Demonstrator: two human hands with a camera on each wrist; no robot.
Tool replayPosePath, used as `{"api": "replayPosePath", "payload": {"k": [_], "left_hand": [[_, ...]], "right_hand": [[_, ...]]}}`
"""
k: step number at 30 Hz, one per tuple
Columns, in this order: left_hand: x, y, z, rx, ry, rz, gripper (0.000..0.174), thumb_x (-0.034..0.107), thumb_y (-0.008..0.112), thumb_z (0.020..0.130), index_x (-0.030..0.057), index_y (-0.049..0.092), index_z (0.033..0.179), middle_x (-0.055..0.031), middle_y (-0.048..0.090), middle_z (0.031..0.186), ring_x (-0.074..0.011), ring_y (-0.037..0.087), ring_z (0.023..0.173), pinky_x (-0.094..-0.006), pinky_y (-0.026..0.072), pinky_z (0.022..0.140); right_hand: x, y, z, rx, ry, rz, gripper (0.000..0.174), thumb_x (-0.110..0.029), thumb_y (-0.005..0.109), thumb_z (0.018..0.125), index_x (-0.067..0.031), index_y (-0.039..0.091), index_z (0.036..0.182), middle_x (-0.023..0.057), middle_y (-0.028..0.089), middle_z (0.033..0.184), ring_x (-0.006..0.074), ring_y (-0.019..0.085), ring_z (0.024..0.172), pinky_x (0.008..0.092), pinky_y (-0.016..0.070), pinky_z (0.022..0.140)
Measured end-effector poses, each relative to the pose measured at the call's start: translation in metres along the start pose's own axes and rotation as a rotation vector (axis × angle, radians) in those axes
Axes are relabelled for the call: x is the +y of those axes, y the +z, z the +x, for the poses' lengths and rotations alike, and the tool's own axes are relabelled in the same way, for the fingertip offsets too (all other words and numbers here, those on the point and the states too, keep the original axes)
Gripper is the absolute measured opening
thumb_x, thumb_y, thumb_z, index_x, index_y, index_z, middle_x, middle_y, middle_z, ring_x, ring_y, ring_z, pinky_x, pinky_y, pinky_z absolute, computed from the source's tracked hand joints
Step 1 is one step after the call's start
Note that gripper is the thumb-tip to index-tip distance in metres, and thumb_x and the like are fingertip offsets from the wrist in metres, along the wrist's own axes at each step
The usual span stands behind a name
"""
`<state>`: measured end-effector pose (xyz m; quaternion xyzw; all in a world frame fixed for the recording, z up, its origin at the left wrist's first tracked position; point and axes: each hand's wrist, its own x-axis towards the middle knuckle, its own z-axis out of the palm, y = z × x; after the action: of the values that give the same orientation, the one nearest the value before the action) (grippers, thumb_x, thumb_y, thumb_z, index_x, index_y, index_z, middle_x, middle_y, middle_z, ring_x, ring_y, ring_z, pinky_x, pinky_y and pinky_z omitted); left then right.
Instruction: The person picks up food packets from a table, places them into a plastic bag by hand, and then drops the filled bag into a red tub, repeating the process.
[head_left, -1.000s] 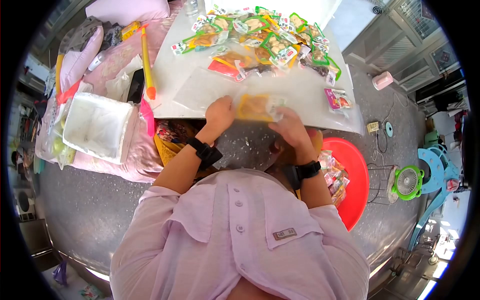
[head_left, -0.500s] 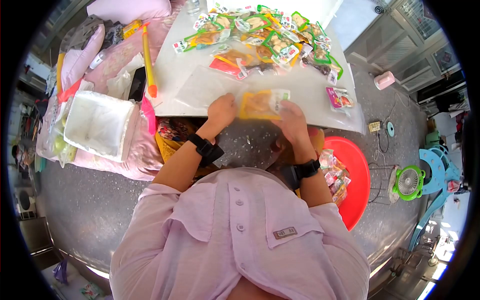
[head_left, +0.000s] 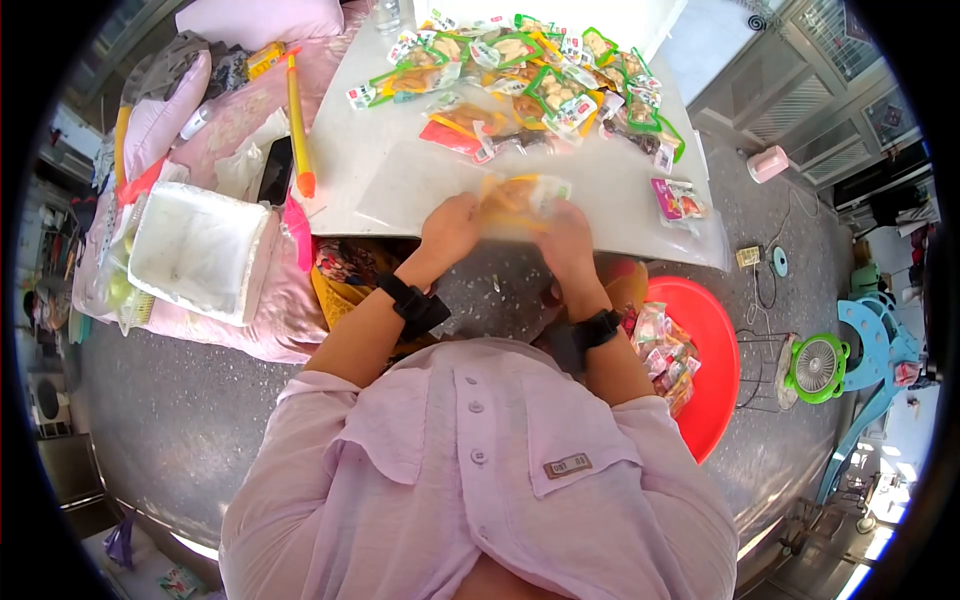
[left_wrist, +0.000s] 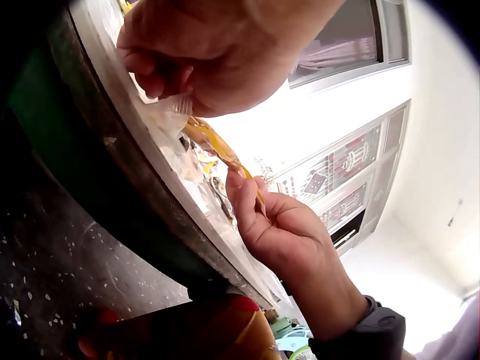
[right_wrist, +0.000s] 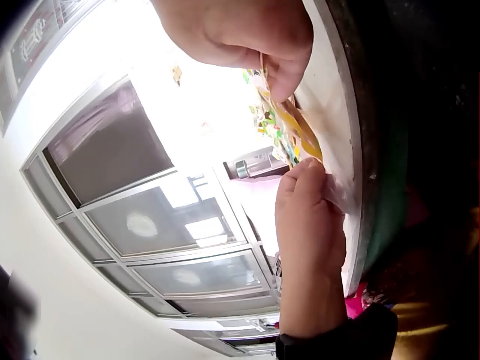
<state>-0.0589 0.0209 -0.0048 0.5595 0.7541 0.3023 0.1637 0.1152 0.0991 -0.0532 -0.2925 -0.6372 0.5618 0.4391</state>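
In the head view, my left hand (head_left: pixel 450 235) and right hand (head_left: pixel 568 242) flank a yellow packet (head_left: pixel 514 203) at the table (head_left: pixel 635 225) edge. Left wrist: my left hand pinches clear plastic (left_wrist: pixel 175 111). Right wrist: my right hand pinches the yellow packet.

- Between the left hand (head_left: pixel 450 234) and right hand (head_left: pixel 569 243), a packet (head_left: pixel 518 197) is edged in yellow.
- Beyond them, heaped packets (head_left: pixel 556 88) are trimmed in green and yellow.
- Beneath them, the desk (head_left: pixel 385 125) is coloured whitish grey.
- To their right, a basin (head_left: pixel 716 372) is coloured red.
- To their left, a pink bedcover (head_left: pixel 283 338) is faintly patterned.
- Below them, the grey floor (head_left: pixel 180 410) is flecked with white.
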Motion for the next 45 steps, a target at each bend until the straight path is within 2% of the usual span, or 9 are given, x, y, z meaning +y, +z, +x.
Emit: {"api": "replayPosePath", "payload": {"k": [1, 6, 12, 15, 18, 27, 33, 36, 45], "left_hand": [[0.003, -0.001, -0.001, 0.006, 0.023, 0.007, 0.017, 0.015, 0.045, 0.073, 0.0038, 0.051, 0.085, -0.0159, 0.055, 0.078, -0.0316, 0.052, 0.076, -0.0377, 0.0411, 0.065], [0.003, 0.000, -0.003, 0.082, 0.100, 0.005, 0.014, 0.013, 0.045, 0.074, 0.0036, 0.051, 0.082, -0.0159, 0.054, 0.077, -0.0328, 0.051, 0.075, -0.0393, 0.0406, 0.064], [0.001, -0.004, -0.008, 0.159, 0.206, -0.041, 0.013, 0.012, 0.045, 0.074, 0.0036, 0.051, 0.082, -0.0157, 0.053, 0.077, -0.0326, 0.051, 0.074, -0.0390, 0.0407, 0.063], [-0.004, 0.003, -0.007, 0.204, 0.265, -0.078, 0.012, 0.012, 0.046, 0.074, 0.0040, 0.051, 0.081, -0.0157, 0.053, 0.076, -0.0326, 0.051, 0.074, -0.0391, 0.0405, 0.063], [0.001, 0.000, -0.008, 0.136, 0.238, -0.076, 0.011, 0.011, 0.047, 0.073, 0.0043, 0.051, 0.081, -0.0154, 0.053, 0.075, -0.0326, 0.051, 0.073, -0.0387, 0.0406, 0.063], [-0.006, -0.001, -0.009, 0.141, 0.382, -0.049, 0.009, 0.009, 0.049, 0.072, 0.0052, 0.052, 0.080, -0.0124, 0.053, 0.073, -0.0306, 0.051, 0.072, -0.0372, 0.0414, 0.062], [-0.005, 0.001, -0.014, 0.088, 0.410, -0.015, 0.010, 0.010, 0.049, 0.073, 0.0056, 0.053, 0.081, -0.0123, 0.053, 0.073, -0.0302, 0.052, 0.073, -0.0366, 0.0421, 0.062], [0.000, -0.009, -0.019, 0.097, 0.401, 0.004, 0.011, 0.009, 0.050, 0.072, 0.0059, 0.053, 0.082, -0.0123, 0.053, 0.074, -0.0303, 0.052, 0.072, -0.0368, 0.0422, 0.062], [-0.016, -0.002, -0.017, 0.121, 0.248, 0.062, 0.011, 0.007, 0.048, 0.071, 0.0061, 0.053, 0.081, -0.0125, 0.053, 0.074, -0.0309, 0.052, 0.072, -0.0374, 0.0424, 0.062]], "right_hand": [[0.001, 0.009, -0.001, 0.007, -0.033, -0.091, 0.029, 0.001, 0.044, 0.076, -0.0035, 0.040, 0.105, 0.0126, 0.049, 0.100, 0.0259, 0.052, 0.088, 0.0378, 0.0479, 0.067], [-0.035, 0.036, -0.001, 0.051, 0.439, -0.039, 0.040, -0.007, 0.047, 0.075, -0.0014, 0.035, 0.113, 0.0126, 0.050, 0.097, 0.0208, 0.053, 0.080, 0.0301, 0.0481, 0.058], [-0.053, 0.017, 0.008, 0.209, 0.538, -0.080, 0.040, -0.009, 0.050, 0.073, 0.0006, 0.038, 0.111, 0.0091, 0.054, 0.088, 0.0153, 0.054, 0.066, 0.0240, 0.0449, 0.046], [-0.054, 0.020, 0.007, -0.011, 0.664, 0.058, 0.029, -0.006, 0.049, 0.073, -0.0020, 0.047, 0.101, 0.0070, 0.055, 0.083, 0.0131, 0.053, 0.064, 0.0223, 0.0442, 0.045], [-0.049, 0.042, 0.000, 0.069, 0.647, 0.231, 0.020, -0.007, 0.048, 0.073, -0.0042, 0.051, 0.093, 0.0046, 0.055, 0.082, 0.0118, 0.053, 0.064, 0.0209, 0.0441, 0.047], [-0.052, 0.052, 0.022, -0.256, 0.664, 0.194, 0.021, -0.013, 0.044, 0.076, -0.0086, 0.052, 0.095, 0.0021, 0.055, 0.085, 0.0121, 0.053, 0.074, 0.0217, 0.0440, 0.053], [-0.049, 0.061, 0.026, -0.366, 0.596, -0.244, 0.019, -0.010, 0.044, 0.075, -0.0004, 0.052, 0.088, 0.0088, 0.055, 0.069, 0.0140, 0.051, 0.052, 0.0216, 0.0408, 0.043], [-0.022, 0.062, 0.033, -0.347, 0.612, -0.002, 0.017, -0.007, 0.043, 0.074, 0.0026, 0.051, 0.086, 0.0108, 0.053, 0.062, 0.0140, 0.048, 0.043, 0.0224, 0.0399, 0.039], [-0.037, 0.078, 0.031, -0.092, 0.598, 0.232, 0.017, -0.003, 0.041, 0.074, 0.0000, 0.051, 0.088, 0.0079, 0.055, 0.066, 0.0117, 0.051, 0.050, 0.0217, 0.0410, 0.042]]}}
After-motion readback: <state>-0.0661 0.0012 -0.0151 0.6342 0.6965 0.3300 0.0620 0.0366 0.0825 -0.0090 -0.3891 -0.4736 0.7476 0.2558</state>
